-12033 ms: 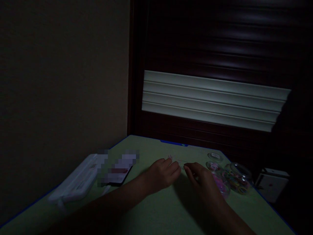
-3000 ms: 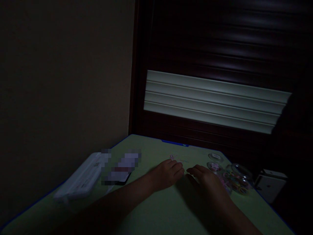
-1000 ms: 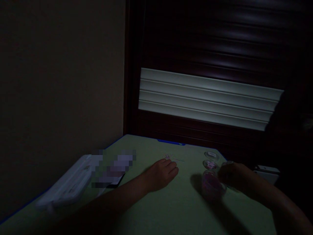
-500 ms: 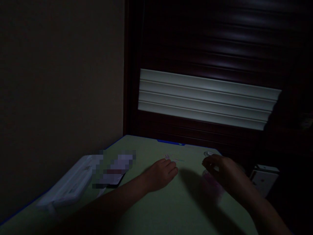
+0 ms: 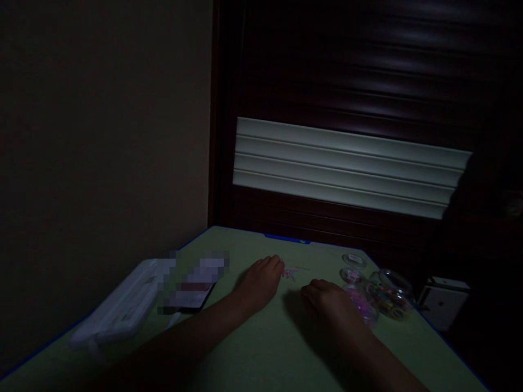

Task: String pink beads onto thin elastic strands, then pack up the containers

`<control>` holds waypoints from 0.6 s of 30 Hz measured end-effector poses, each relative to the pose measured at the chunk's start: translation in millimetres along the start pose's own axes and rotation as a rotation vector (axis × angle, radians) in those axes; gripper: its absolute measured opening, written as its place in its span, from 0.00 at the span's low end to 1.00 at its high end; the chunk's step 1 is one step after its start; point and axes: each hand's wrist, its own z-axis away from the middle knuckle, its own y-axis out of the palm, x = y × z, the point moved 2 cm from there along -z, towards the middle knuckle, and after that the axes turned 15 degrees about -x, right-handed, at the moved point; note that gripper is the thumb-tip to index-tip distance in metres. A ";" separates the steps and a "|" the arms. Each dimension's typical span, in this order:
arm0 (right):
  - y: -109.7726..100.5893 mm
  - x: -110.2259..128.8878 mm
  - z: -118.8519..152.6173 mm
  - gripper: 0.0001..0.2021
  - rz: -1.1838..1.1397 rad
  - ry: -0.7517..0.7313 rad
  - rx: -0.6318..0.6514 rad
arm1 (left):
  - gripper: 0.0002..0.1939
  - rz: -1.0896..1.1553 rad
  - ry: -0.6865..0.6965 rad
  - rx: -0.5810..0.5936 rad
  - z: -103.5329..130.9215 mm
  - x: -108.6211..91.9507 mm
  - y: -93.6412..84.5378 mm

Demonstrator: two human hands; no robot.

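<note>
Lying just below centre frame, the small pinkish cluster (image 5: 291, 272) is right at the left hand's (image 5: 260, 282) narrowly curled fingertips, perhaps for steadying; touched or gripped, can't tell! Lower centre-right, the right hand (image 5: 329, 305) bunches its fingers, any contents hidden. Beyond, the jar of coloured bands (image 5: 393, 306) stands near, presumably for easy reach.

very dim, soft glare on dark slats (image 5: 392, 81) — long shadow across tabletop (image 5: 253, 348)
</note>
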 end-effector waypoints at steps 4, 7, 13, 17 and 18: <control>5.6 4.0 1.8 0.09 0.025 -0.023 0.028 | 0.08 0.007 -0.083 0.030 3.2 6.0 5.6; 5.6 7.2 2.0 0.09 0.032 -0.036 0.028 | 0.10 0.013 -0.100 0.059 4.8 6.5 8.0; 5.8 11.1 4.8 0.09 0.008 -0.038 0.018 | 0.12 -0.005 -0.174 0.117 7.2 11.7 13.8; 5.1 11.3 6.3 0.10 -0.035 -0.037 0.017 | 0.13 -0.023 -0.215 0.130 7.9 20.4 17.8; 4.7 11.0 6.1 0.11 -0.039 -0.031 0.017 | 0.13 -0.022 -0.213 0.135 7.8 21.8 18.3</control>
